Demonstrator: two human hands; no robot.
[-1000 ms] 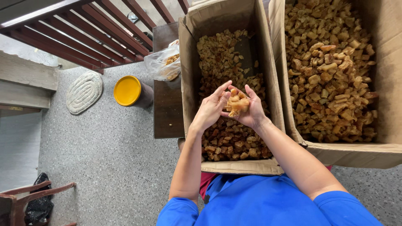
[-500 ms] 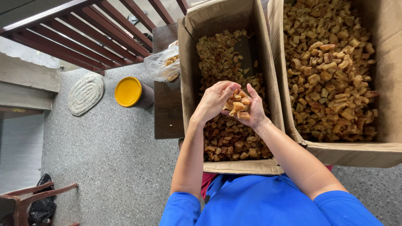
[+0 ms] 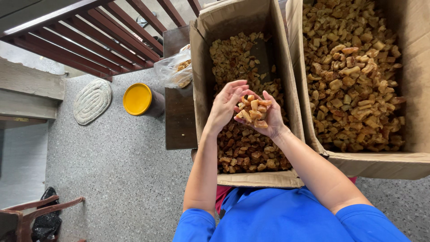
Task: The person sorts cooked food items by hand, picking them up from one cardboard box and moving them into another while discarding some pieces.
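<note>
The right hand point(image 3: 268, 117) is cupped palm-up, fingers curled around a small heap of golden-brown, cube-cut fried pieces point(image 3: 252, 110). The left hand point(image 3: 225, 104) stands just beside it with fingers spread and loose, fingertips brushing the heap and gripping nothing that I can see. Both hands hover above the narrow, open brown cardboard box point(image 3: 204, 76), over its middle.

From where I stand this looks like a sorting step: one handful is lifted clear of the box and is being picked over. The next move, I judge, calls for a fine pinch from the left fingers on single pieces while the right palm stays level, since the heap sits loose and would spill back into the box if tipped.

Inside the box lie many more of the same brown pieces, thin at the far end where dark bottom shows. To the right of the box, touching it, stands a wider cardboard box point(image 3: 421, 89) filled with paler, larger chunks. To the left of the box, a clear plastic bag point(image 3: 172, 69) with a few pieces rests on a dark wooden table point(image 3: 179, 121), and further left a yellow-lidded round tub point(image 3: 138, 99) stands on the speckled grey floor point(image 3: 112, 179).

The wider box is cut off at the right edge. What the left fingers are singling out is too small to tell, and the box's near end hides behind the blue-sleeved arms.
</note>
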